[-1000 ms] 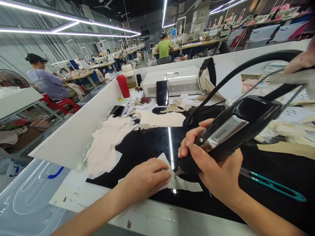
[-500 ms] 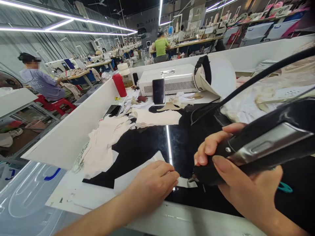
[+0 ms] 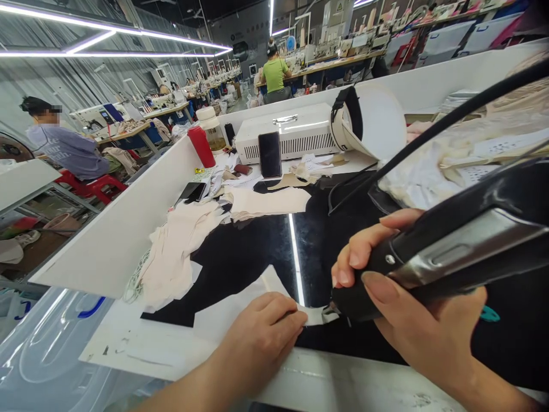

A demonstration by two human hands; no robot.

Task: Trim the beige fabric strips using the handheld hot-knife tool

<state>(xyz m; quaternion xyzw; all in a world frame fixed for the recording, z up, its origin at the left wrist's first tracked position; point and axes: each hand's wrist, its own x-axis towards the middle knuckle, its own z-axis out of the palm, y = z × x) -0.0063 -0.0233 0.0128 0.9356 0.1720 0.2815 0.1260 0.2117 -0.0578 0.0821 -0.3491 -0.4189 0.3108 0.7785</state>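
My right hand (image 3: 407, 309) is closed round a black corded hand tool (image 3: 454, 252) with a silver panel. The tool's tip touches a small white fabric piece (image 3: 315, 313) on the glossy black worktop (image 3: 249, 252). My left hand (image 3: 261, 337) presses that piece and the white sheet (image 3: 223, 312) beside it with curled fingers. The tool's black cable (image 3: 429, 134) arcs up to the right.
Cream fabric pieces (image 3: 180, 246) lie left and behind. A white metal box (image 3: 295, 137) with a phone (image 3: 270, 154) leaning on it stands at the back, a red bottle (image 3: 199, 146) to its left. White partition walls (image 3: 124, 229) bound the bench. Other people sit at distant tables.
My right hand with the tool has come nearer and moved right, then settled its tip at the fabric. My left hand slid slightly toward me. The teal-handled snips are now mostly hidden.
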